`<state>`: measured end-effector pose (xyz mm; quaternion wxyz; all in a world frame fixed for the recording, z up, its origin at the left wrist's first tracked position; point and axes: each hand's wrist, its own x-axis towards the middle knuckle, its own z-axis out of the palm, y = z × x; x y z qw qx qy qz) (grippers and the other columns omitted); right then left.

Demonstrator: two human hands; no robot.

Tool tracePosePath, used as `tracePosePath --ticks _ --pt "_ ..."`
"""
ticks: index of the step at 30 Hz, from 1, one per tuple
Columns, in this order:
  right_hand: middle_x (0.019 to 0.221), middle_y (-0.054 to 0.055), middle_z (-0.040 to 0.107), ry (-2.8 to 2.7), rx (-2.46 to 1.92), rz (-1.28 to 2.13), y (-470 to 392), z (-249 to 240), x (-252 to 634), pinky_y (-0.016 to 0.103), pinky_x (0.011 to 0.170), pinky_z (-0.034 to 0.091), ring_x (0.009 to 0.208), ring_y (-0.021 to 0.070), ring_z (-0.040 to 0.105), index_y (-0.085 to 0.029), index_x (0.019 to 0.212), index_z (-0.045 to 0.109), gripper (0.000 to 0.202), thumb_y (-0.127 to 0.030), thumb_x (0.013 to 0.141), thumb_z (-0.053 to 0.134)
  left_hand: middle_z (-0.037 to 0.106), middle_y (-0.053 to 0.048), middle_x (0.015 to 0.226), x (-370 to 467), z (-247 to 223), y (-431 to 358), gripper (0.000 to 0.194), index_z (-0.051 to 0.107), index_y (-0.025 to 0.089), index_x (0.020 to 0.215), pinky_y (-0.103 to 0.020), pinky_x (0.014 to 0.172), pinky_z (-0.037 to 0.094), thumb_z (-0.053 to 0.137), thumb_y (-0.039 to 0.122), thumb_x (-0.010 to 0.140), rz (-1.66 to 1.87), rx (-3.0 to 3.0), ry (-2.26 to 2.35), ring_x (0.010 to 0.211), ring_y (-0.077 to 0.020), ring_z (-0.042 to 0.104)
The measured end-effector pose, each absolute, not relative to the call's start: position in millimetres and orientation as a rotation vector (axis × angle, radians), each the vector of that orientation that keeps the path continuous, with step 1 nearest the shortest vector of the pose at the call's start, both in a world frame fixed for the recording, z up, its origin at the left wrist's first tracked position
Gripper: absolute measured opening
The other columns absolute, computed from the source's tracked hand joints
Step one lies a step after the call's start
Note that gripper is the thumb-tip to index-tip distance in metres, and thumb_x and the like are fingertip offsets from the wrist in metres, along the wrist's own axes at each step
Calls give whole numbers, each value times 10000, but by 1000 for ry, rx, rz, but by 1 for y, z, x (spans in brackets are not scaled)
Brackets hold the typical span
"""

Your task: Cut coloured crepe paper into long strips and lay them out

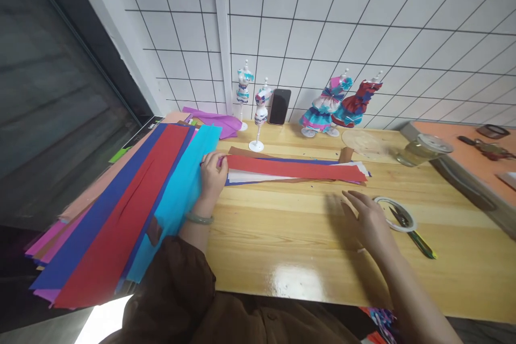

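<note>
A stack of long paper strips lies across the table, with a red strip point(294, 168) on top and blue, white and brown ones under it. My left hand point(214, 172) is at the stack's left end, its fingers closed on a small purple piece. Lower right of the stack, my right hand point(363, 214) hovers over the wood with fingers apart and nothing in them. Just right of that hand is a roll of white tape point(410, 219), with dark scissors point(398, 216) across it and a green cutter point(422, 244) beside it.
Wide red point(121, 215), blue and cyan sheets point(177, 199) fan over the table's left side. Along the wall stand small dress forms point(261, 113), a phone point(279, 107) and two dressed forms point(322, 110). A glass jar point(423, 149) sits at the right near an orange surface point(475, 172).
</note>
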<state>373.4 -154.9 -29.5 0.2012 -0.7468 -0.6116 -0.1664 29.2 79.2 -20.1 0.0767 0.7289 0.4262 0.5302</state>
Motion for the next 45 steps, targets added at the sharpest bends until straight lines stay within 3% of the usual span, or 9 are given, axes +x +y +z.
tracePosePath --ticks 7,16,24,30,37,42,45 --pt "1118 142 609 -1831 -1919 -237 -103 -3 346 438 861 450 1028 275 562 -170 1168 588 365 -308 862 444 649 -35 865 35 -25 74 123 589 183 893 -263 779 465 539 254 807 1490 1967 1170 834 -151 610" --pt "1101 126 638 -1995 -1896 32 -20 14 316 400 890 432 1030 261 570 -171 1118 629 331 -242 862 433 595 -78 1177 28 -37 85 381 531 201 1169 -319 903 447 551 271 795 1358 1904 1330 1070 -200 563" --pt "1050 128 670 -2095 -1817 94 44 5 289 358 855 434 986 250 594 -152 1041 670 295 -192 859 441 685 -48 933 26 -36 85 218 657 199 927 -292 807 466 491 304 834 1272 1997 1278 876 -179 621" --pt "1005 114 686 -2131 -1666 162 64 6 263 344 818 440 938 241 612 -177 975 691 254 -207 864 464 682 -49 923 26 -31 82 217 651 197 925 -302 771 464 492 310 832 1308 1950 1285 869 -191 616" --pt "1058 70 679 -2204 -1368 297 61 10 218 311 841 440 967 202 602 -198 1094 644 279 -250 853 513 673 -49 910 31 -28 79 242 630 186 984 -291 767 481 576 301 778 1379 1757 1189 850 -176 617" --pt "945 85 701 -2121 -1372 308 60 3 212 313 781 449 872 201 619 -172 938 685 230 -246 871 478 666 -37 796 33 -27 78 345 612 156 1042 -272 682 499 623 320 739 1374 1565 1144 738 -163 619" --pt "894 86 700 -2066 -1401 304 57 3 215 310 735 447 827 201 617 -168 880 679 239 -239 881 451 672 -67 864 33 -26 79 383 589 138 1075 -272 680 505 615 336 748 1362 1475 1093 774 -170 628"
